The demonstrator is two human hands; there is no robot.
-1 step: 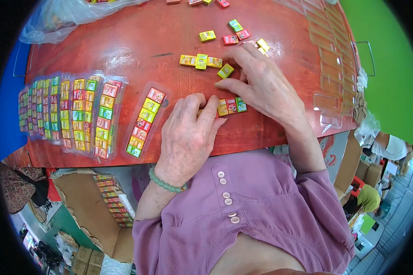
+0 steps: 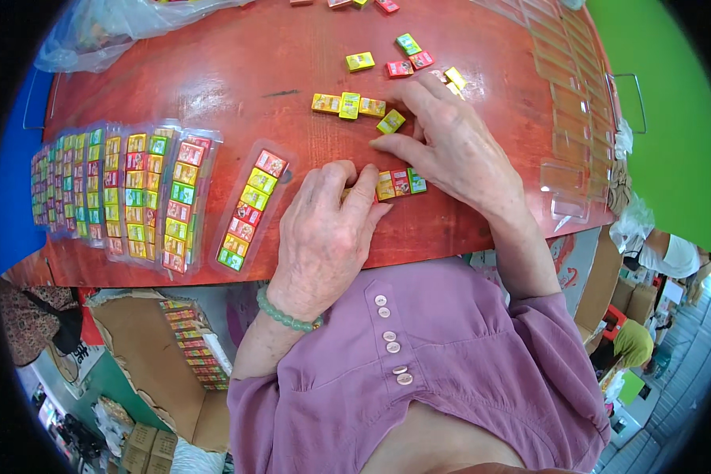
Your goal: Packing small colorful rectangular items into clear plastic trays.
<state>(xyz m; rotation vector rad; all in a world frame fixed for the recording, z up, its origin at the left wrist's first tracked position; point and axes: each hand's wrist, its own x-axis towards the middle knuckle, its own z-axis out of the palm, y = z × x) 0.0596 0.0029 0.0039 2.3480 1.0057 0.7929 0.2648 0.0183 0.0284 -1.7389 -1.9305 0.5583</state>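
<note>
My left hand is closed at the left end of a short row of small boxes, coloured yellow, red and green; its thumb and forefinger hide that end. My right hand hovers above the row with thumb and fingers apart, nothing gripped. A loose yellow box lies on the table by the gap between its thumb and forefinger. Just left of that, several yellow boxes touch in a line. To the left of my left hand, a clear plastic tray holds a column of similar boxes.
More filled trays overlap along the left of the red table. Clear trays without boxes stretch along the right edge. Loose red boxes lie beyond my right hand. A plastic bag sits far left; a cardboard box stands below.
</note>
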